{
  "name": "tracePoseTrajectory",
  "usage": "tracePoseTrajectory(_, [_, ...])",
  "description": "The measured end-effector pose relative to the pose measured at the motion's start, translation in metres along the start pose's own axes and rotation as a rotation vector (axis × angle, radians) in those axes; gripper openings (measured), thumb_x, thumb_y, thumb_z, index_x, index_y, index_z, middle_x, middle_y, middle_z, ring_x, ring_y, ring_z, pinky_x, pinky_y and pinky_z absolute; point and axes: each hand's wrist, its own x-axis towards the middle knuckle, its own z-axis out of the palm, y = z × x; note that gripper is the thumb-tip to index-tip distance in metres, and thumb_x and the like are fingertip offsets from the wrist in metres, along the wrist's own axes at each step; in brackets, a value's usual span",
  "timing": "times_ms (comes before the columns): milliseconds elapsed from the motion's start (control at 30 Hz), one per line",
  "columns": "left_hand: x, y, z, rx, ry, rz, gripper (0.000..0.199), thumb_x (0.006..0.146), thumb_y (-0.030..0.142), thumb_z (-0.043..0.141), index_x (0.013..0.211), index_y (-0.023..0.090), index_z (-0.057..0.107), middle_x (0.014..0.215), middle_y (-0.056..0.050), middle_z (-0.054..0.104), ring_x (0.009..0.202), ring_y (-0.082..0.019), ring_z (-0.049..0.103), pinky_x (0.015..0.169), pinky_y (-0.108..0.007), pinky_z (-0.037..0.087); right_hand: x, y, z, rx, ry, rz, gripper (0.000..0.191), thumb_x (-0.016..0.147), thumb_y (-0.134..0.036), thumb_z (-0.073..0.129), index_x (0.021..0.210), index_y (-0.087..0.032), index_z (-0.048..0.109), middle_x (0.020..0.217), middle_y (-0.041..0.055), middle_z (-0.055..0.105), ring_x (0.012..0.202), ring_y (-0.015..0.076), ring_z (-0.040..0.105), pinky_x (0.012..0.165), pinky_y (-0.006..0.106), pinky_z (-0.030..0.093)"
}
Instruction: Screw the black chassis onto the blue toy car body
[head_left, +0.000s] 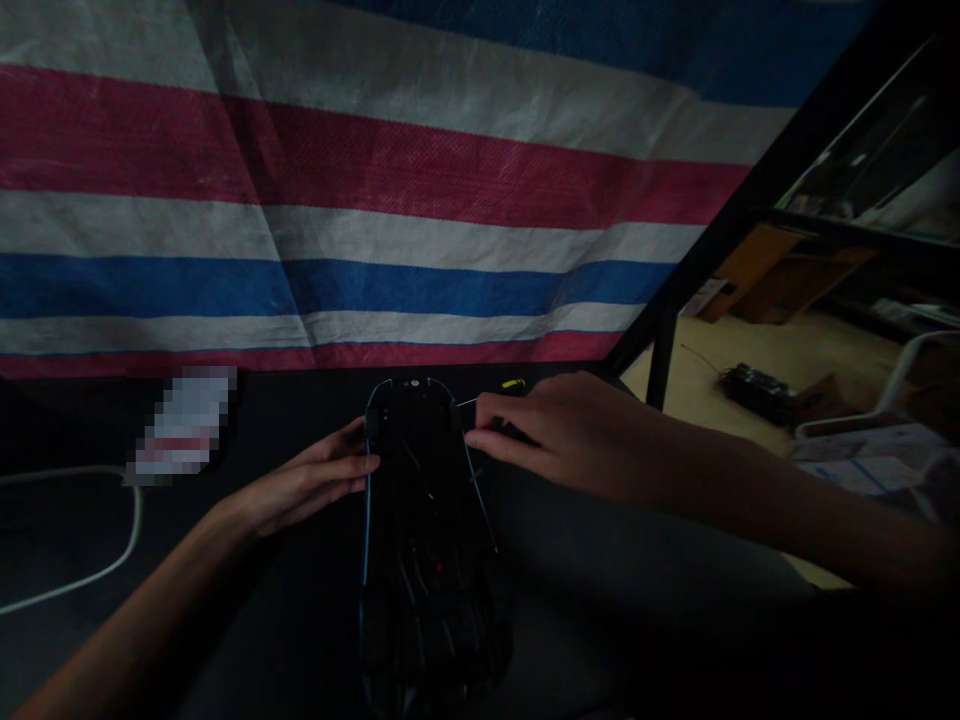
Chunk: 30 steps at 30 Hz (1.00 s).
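Note:
A dark toy car [427, 490] with blue edging lies on the black table with its underside up and one end toward the far edge. My left hand [319, 480] is closed on the car's left side, one digit over the rim. At the right side, near the far wheel, my right hand [540, 425] has its fingers curled together, their tips at the car's edge. Whatever they pinch is too dark to make out. Just beyond those fingers shows a small yellow-and-black handle [514, 384]. A thin light shaft sticks out left of the knuckles, perhaps part of the same tool.
Striped red, white and blue sheeting [337, 170] hangs behind the table [600, 600]. On the left lie a blurred-out flat item [184, 425] and a white cable [135, 530]. A dark frame post [664, 350] stands at right, with a dark device [757, 390] on the floor past it.

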Motion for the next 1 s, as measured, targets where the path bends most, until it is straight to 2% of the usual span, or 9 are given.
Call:
tracePoseTrajectory(100, [0.000,-0.001,-0.001,-0.005,0.006,-0.005,0.072,0.086,0.020,0.078,0.151,0.027,0.048,0.151,-0.008,0.058,0.138,-0.027,0.054,0.101,-0.029,0.052,-0.002,-0.002,-0.002,0.135,-0.004,-0.024,0.014,0.099,-0.027,0.052,0.108,-0.019,0.060,0.078,-0.0002,0.068,0.062,0.0127,0.057,0.061,0.028,0.030])
tracePoseTrajectory(200, [0.000,-0.003,-0.003,-0.014,0.017,-0.008,0.075,0.088,0.018,0.076,0.154,0.027,0.043,0.152,-0.009,0.058,0.136,-0.026,0.056,0.102,-0.029,0.051,0.000,-0.004,-0.002,0.210,-0.028,-0.085,0.019,0.099,-0.024,0.052,0.116,-0.021,0.059,0.090,0.0010,0.070,0.071,0.0132,0.061,0.065,0.027,0.033])
tracePoseTrajectory(367, [0.000,-0.004,-0.004,-0.025,0.038,-0.020,0.079,0.087,0.018,0.077,0.155,0.029,0.040,0.151,-0.008,0.058,0.135,-0.024,0.057,0.102,-0.028,0.051,0.004,-0.001,0.001,-0.003,0.045,0.025,0.027,0.105,-0.036,0.044,0.106,-0.019,0.065,0.067,0.0000,0.062,0.058,0.0147,0.053,0.059,0.030,0.025])
tracePoseTrajectory(433, [0.000,-0.002,-0.002,-0.024,0.019,-0.018,0.073,0.087,0.018,0.077,0.152,0.029,0.045,0.151,-0.007,0.058,0.136,-0.025,0.056,0.104,-0.030,0.050,0.004,0.001,0.001,0.080,0.054,-0.012,0.018,0.100,-0.030,0.053,0.107,-0.019,0.065,0.078,0.0017,0.066,0.067,0.0149,0.057,0.063,0.029,0.030])
tracePoseTrajectory(533, [0.000,-0.001,0.000,-0.020,-0.012,-0.006,0.068,0.086,0.019,0.078,0.148,0.029,0.051,0.151,-0.007,0.058,0.138,-0.027,0.055,0.103,-0.031,0.050,0.004,0.003,0.001,0.204,0.015,-0.104,0.017,0.097,-0.024,0.056,0.110,-0.020,0.066,0.094,0.0036,0.069,0.079,0.0148,0.061,0.069,0.027,0.035])
tracePoseTrajectory(700, [-0.001,-0.001,-0.001,-0.014,0.041,-0.029,0.080,0.084,0.020,0.080,0.154,0.029,0.043,0.148,-0.008,0.060,0.136,-0.025,0.056,0.102,-0.028,0.051,0.007,0.001,0.003,-0.048,0.005,-0.032,0.033,0.107,-0.030,0.038,0.096,-0.019,0.067,0.068,0.0008,0.063,0.055,0.0130,0.047,0.058,0.032,0.020])
tracePoseTrajectory(767, [-0.001,-0.002,-0.002,-0.014,0.044,-0.027,0.080,0.084,0.021,0.080,0.154,0.028,0.043,0.148,-0.008,0.061,0.136,-0.026,0.056,0.101,-0.028,0.051,0.007,-0.001,0.002,-0.092,0.019,-0.002,0.032,0.106,-0.030,0.037,0.095,-0.019,0.064,0.065,0.0002,0.060,0.052,0.0127,0.043,0.057,0.033,0.018])
tracePoseTrajectory(867, [0.001,-0.003,-0.003,-0.011,0.018,-0.012,0.073,0.086,0.021,0.078,0.152,0.028,0.047,0.149,-0.009,0.060,0.137,-0.027,0.055,0.103,-0.030,0.051,0.004,-0.004,-0.004,0.028,0.012,-0.029,0.013,0.096,-0.025,0.051,0.103,-0.019,0.059,0.072,-0.0010,0.062,0.058,0.0125,0.049,0.059,0.029,0.025])
tracePoseTrajectory(1000, [0.002,-0.004,-0.004,0.000,-0.014,0.004,0.068,0.087,0.022,0.077,0.149,0.028,0.050,0.150,-0.009,0.060,0.140,-0.029,0.053,0.107,-0.033,0.049,0.001,-0.003,-0.011,0.193,-0.103,-0.148,0.011,0.095,-0.020,0.052,0.103,-0.020,0.059,0.076,-0.0025,0.063,0.062,0.0110,0.053,0.061,0.026,0.029])
